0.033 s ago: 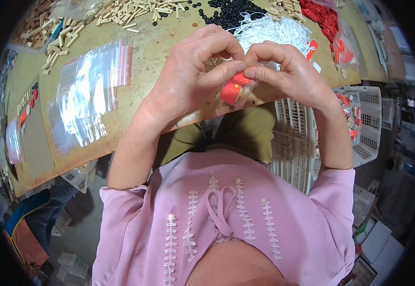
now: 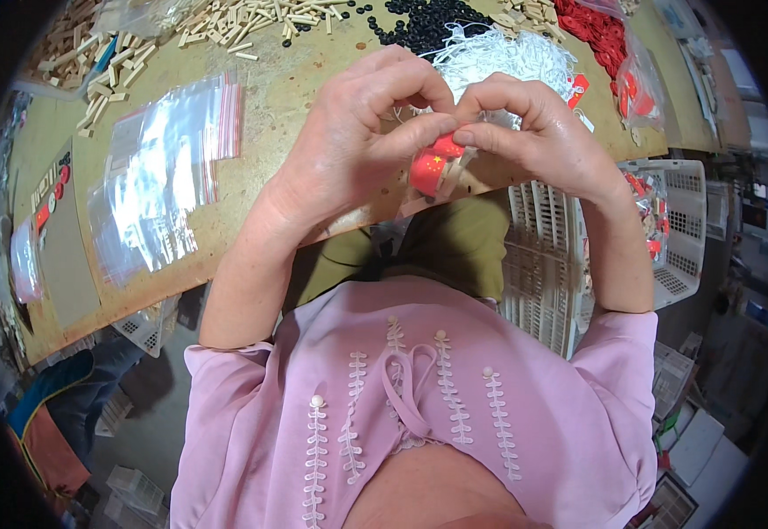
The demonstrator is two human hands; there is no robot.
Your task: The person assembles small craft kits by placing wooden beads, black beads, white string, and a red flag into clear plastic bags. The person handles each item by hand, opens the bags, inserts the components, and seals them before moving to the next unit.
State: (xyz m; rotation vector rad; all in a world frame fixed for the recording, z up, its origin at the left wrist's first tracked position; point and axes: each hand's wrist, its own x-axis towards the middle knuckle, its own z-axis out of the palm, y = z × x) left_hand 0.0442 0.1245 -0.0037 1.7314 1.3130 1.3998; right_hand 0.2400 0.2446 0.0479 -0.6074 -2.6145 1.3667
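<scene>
Between my hands hangs a small clear zip bag (image 2: 445,174), with a red piece with yellow stars and pale wooden pieces showing inside. My left hand (image 2: 382,115) has thumb and fingers pinched together at the bag's upper edge. Right beside it, my right hand (image 2: 525,128) pinches the same edge, thumb tips nearly touching. Both hands are held over the table's front edge, and my fingers hide the bag's opening. Just beyond my hands lies a heap of white cord (image 2: 509,63).
Flat clear zip bags (image 2: 164,167) lie in a stack on the left of the worktable (image 2: 283,115). Along the back are wooden sticks (image 2: 234,25), black rings (image 2: 419,25) and red pieces (image 2: 591,33). A white basket (image 2: 675,225) with filled bags stands at the right.
The bag has turned slightly between my fingers, so the wooden pieces show a little more. Both hands keep their pinch in almost the same place.
</scene>
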